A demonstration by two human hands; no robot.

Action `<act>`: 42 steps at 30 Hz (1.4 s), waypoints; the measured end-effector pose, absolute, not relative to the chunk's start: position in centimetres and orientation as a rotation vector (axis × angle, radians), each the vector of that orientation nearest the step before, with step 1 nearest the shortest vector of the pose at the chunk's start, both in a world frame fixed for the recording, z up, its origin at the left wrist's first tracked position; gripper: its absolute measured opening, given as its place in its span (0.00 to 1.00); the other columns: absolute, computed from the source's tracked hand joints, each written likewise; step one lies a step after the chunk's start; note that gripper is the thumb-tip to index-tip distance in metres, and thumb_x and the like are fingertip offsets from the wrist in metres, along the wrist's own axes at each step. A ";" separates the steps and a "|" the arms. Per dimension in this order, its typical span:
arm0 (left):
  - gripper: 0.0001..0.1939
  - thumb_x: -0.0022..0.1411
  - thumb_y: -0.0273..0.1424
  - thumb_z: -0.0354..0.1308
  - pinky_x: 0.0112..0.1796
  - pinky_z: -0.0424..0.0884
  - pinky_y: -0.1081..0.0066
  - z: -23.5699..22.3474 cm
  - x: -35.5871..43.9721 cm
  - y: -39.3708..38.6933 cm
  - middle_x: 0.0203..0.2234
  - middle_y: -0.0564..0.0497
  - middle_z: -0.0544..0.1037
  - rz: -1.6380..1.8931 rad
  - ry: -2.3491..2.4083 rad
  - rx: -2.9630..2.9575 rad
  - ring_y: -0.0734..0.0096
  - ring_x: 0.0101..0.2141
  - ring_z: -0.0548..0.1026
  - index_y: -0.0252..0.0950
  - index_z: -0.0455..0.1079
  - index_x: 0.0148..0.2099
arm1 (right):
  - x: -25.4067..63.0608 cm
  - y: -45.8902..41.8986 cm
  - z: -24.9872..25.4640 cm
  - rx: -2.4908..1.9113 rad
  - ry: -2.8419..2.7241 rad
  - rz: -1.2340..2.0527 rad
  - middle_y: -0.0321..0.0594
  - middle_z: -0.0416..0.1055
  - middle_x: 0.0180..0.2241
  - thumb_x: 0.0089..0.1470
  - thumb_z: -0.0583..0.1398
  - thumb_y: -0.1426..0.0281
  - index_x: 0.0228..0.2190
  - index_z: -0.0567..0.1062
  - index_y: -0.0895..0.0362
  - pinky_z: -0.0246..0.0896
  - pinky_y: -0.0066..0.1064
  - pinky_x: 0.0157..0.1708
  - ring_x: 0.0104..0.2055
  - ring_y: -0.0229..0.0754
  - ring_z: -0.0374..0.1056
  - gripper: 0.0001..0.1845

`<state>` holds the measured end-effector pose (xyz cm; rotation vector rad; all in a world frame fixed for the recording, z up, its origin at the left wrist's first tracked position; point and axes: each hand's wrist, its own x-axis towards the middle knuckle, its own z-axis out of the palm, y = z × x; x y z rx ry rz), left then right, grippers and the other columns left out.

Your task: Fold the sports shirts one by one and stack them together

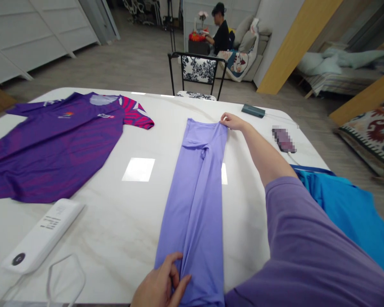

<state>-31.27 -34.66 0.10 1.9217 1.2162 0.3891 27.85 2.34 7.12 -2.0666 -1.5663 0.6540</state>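
Observation:
A pair of lavender leggings (195, 192) lies lengthwise on the table, folded into a long narrow strip with the waistband at the far end. My right hand (232, 121) reaches out over the table and is closed on the far right corner of the waistband. Near the front edge, my left hand (166, 279) rests on the leggings' lower left side, thumb and forefinger apart and touching the fabric. Creases run from the crotch seam down toward my left hand. The leggings' near end reaches the bottom of the view.
On the white table (115, 238) lie a purple sports shirt (60, 145), a white power strip (45, 234) with a cable, a dark green box (253, 111), a phone (283, 139) and blue clothing (348, 209). Beyond stands a chair (199, 70); a person (222, 34) sits farther back.

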 end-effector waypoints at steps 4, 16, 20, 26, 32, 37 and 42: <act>0.17 0.73 0.43 0.57 0.34 0.84 0.58 0.0 -30.7 -35.1 0.26 0.58 0.78 0.410 1.270 2.015 0.56 0.23 0.79 0.56 0.75 0.61 | 26.0 3.1 7.3 -2.209 -1.819 0.370 0.45 0.83 0.45 0.59 0.72 0.67 0.40 0.82 0.56 0.69 0.34 0.54 0.46 0.47 0.75 0.09; 0.13 0.80 0.43 0.55 0.35 0.79 0.59 4.3 -30.9 -33.6 0.35 0.50 0.83 0.346 1.264 2.230 0.56 0.33 0.84 0.47 0.77 0.42 | 11.1 0.9 8.6 -1.928 -2.422 0.479 0.42 0.86 0.43 0.58 0.76 0.60 0.37 0.84 0.51 0.62 0.35 0.43 0.47 0.53 0.79 0.11; 0.16 0.82 0.45 0.54 0.34 0.75 0.62 4.7 -31.1 -33.8 0.28 0.52 0.80 0.275 1.176 2.086 0.59 0.30 0.82 0.45 0.76 0.43 | 9.3 0.4 7.7 -1.825 -2.314 0.397 0.44 0.86 0.46 0.67 0.66 0.66 0.44 0.83 0.53 0.65 0.35 0.46 0.48 0.51 0.79 0.07; 0.24 0.80 0.51 0.52 0.37 0.76 0.62 4.1 -32.5 -33.7 0.30 0.56 0.80 0.178 1.163 1.848 0.59 0.30 0.82 0.44 0.70 0.67 | 8.4 -4.5 8.7 -1.842 -1.942 0.413 0.48 0.83 0.57 0.75 0.60 0.65 0.55 0.80 0.56 0.70 0.34 0.55 0.54 0.48 0.78 0.14; 0.23 0.80 0.53 0.53 0.42 0.74 0.55 4.8 -33.4 -33.8 0.35 0.51 0.84 0.072 1.220 2.098 0.49 0.39 0.85 0.45 0.75 0.63 | 7.9 -14.0 8.5 -2.319 -1.680 0.490 0.49 0.85 0.49 0.77 0.62 0.49 0.51 0.83 0.56 0.70 0.36 0.51 0.50 0.51 0.79 0.24; 0.16 0.81 0.47 0.53 0.44 0.76 0.52 5.1 -33.5 -34.7 0.38 0.49 0.86 0.163 1.046 2.193 0.49 0.41 0.86 0.47 0.79 0.55 | 3.7 -18.3 7.6 -2.063 -2.016 0.357 0.49 0.80 0.62 0.78 0.63 0.54 0.64 0.81 0.53 0.65 0.42 0.68 0.64 0.52 0.75 0.23; 0.20 0.81 0.50 0.57 0.49 0.80 0.49 4.9 -35.0 -34.4 0.47 0.43 0.86 0.416 1.050 2.398 0.48 0.47 0.85 0.43 0.79 0.60 | -0.4 -28.7 7.1 -1.999 -1.965 0.142 0.55 0.74 0.69 0.80 0.58 0.52 0.71 0.74 0.56 0.66 0.51 0.70 0.70 0.57 0.72 0.30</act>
